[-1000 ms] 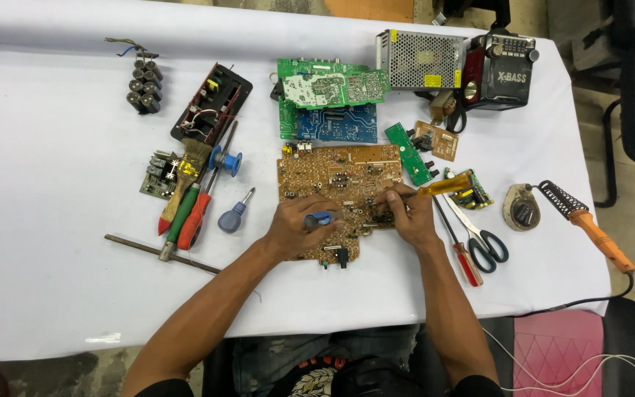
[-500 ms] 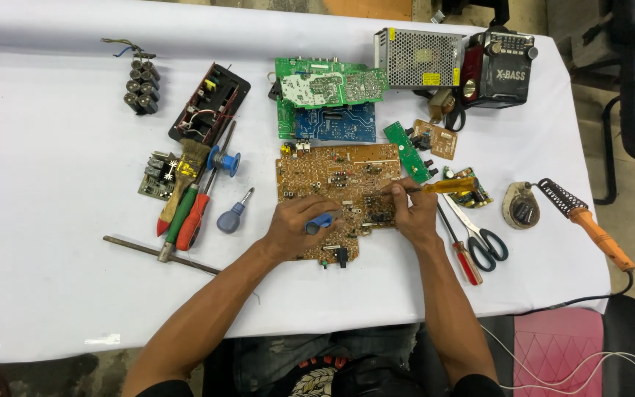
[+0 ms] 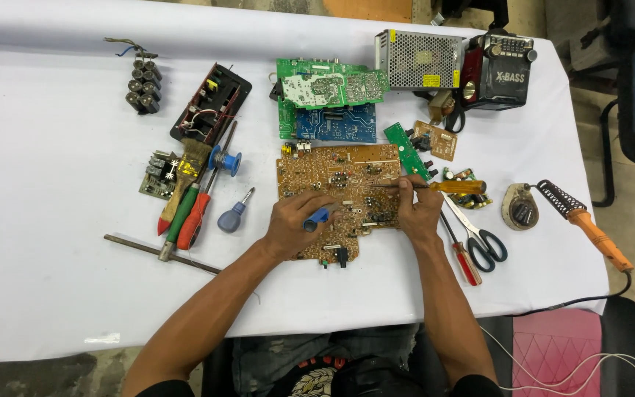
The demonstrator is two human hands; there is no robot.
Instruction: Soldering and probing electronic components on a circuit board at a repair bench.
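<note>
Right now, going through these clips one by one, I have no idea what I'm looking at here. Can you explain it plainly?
This is one view, from a camera worn on a person's head, looking down at their own two bare hands over a white-covered table. No robot is involved. The left hand rests on a large brown circuit board and grips a small blue-handled tool. The right hand holds a screwdriver with an amber handle, its tip on the board. Around them lie green and blue circuit boards, a metal mesh power supply box, a small black radio, scissors, a soldering iron with an orange handle, and red and green screwdrivers on the left.
</note>
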